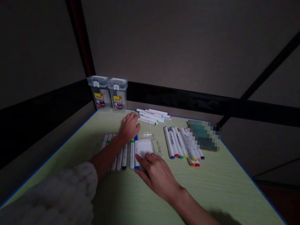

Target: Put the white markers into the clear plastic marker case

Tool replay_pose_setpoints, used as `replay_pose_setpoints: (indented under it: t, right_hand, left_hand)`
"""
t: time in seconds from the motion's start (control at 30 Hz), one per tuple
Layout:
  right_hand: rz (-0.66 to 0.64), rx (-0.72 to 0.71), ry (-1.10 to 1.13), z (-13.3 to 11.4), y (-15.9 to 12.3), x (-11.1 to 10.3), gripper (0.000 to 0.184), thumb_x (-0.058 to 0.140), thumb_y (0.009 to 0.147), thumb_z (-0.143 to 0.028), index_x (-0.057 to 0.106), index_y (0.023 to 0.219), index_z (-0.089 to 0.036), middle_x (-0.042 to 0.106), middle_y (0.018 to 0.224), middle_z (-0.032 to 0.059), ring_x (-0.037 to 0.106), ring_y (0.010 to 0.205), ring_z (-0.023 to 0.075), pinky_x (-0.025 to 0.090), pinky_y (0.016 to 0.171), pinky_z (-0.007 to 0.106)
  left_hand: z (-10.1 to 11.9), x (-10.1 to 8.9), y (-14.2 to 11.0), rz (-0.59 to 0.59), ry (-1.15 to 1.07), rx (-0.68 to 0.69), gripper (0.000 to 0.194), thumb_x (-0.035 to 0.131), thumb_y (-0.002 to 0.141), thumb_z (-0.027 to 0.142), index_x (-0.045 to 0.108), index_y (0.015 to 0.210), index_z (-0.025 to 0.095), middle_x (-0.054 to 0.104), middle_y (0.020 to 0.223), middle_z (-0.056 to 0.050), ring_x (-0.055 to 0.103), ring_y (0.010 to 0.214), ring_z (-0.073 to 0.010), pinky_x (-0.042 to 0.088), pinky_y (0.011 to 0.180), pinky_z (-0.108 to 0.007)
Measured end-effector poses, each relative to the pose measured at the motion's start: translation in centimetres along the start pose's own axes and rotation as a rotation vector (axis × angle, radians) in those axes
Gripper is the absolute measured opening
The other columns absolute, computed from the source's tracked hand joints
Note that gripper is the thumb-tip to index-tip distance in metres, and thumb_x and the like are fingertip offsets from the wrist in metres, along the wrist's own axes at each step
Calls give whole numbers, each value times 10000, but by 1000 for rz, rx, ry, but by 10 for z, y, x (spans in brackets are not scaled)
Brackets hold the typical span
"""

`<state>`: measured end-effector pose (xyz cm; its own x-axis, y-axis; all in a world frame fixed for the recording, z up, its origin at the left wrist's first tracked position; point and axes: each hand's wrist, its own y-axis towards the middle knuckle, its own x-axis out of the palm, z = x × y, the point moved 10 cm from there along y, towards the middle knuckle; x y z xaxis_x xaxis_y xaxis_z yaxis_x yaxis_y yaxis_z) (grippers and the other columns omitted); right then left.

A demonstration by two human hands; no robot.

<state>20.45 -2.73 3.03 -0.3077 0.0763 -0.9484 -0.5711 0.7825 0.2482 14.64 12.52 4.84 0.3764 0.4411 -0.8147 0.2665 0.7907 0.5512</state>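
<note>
My left hand [130, 125] reaches over a row of white markers [119, 158]. Its fingertips are bent beside a loose pile of markers [153, 115] at the back, with the thumb apart; no marker shows in its grasp. Lower right, my right hand [159, 171] has its index finger on a blue-capped marker [136, 161] at the row's right end. Its thumb is stretched out and its other fingers are curled. Next to that marker a green-banded marker [132, 154] lies in the row. A white card [145, 147] and a clear plastic tray [159, 148] show to the right.
Two clear lidded boxes [100, 93] with yellow labels stand at the back left. To the right lie several white markers with coloured ends [172, 143], partly beside a blurred green flat object [203, 135]. A blue edge bounds the pale green table [134, 211], with walls behind.
</note>
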Motion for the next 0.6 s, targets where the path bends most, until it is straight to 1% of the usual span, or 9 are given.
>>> replay_pose_setpoints:
  t: [0.07,0.13,0.2,0.27,0.37,0.47,0.6]
  right_hand:
    - [-2,-2,11,0,0,1,390,448,840,-328,494,1171,-127,567,894,95,517,854,204,415,777,340]
    - [-4,-4,28,0,0,2,384,446,842,-323,503,1162,-118,568,874,96,517,845,204,417,767,343]
    - [0,-7,51,1,0,2,383,449,841,-313,504,1161,-110,570,862,95,517,835,203,420,756,344]
    - [6,-10,68,1,0,2,382,459,836,-300,505,1159,-102,571,854,93,518,828,200,421,748,341]
    - [9,-19,78,1,1,2,382,466,834,-294,509,1153,-89,570,851,94,520,829,196,419,753,336]
    - [16,-26,89,0,1,1,381,456,839,-297,511,1148,-83,571,855,96,520,832,194,420,759,336]
    - [21,-25,102,0,1,1,370,453,839,-294,519,1136,-83,572,857,97,520,833,194,421,759,337]
  left_hand:
    - [0,0,-1,-13,24,1,298,437,752,181,506,1039,138,503,1036,-101,452,997,-237,369,879,-390]
    - [2,4,0,-55,61,-1,321,435,760,209,499,1067,139,498,1071,-104,442,1023,-237,362,894,-383]
    - [0,10,0,-97,106,-31,373,438,769,252,473,1122,137,466,1160,-117,411,1084,-243,339,928,-383]
    - [-1,19,-1,-158,144,-45,460,428,782,316,405,1209,146,379,1292,-117,321,1191,-260,272,988,-413]
    - [-5,35,-3,-274,168,-60,557,358,809,420,272,1309,191,194,1425,-68,136,1297,-274,145,1034,-497]
    - [-6,45,-5,-363,153,-55,599,276,823,475,173,1350,209,100,1451,-30,40,1322,-261,82,1032,-542]
    - [-10,54,-7,-448,126,-72,630,240,822,495,112,1364,200,91,1450,-20,24,1325,-255,67,1023,-564]
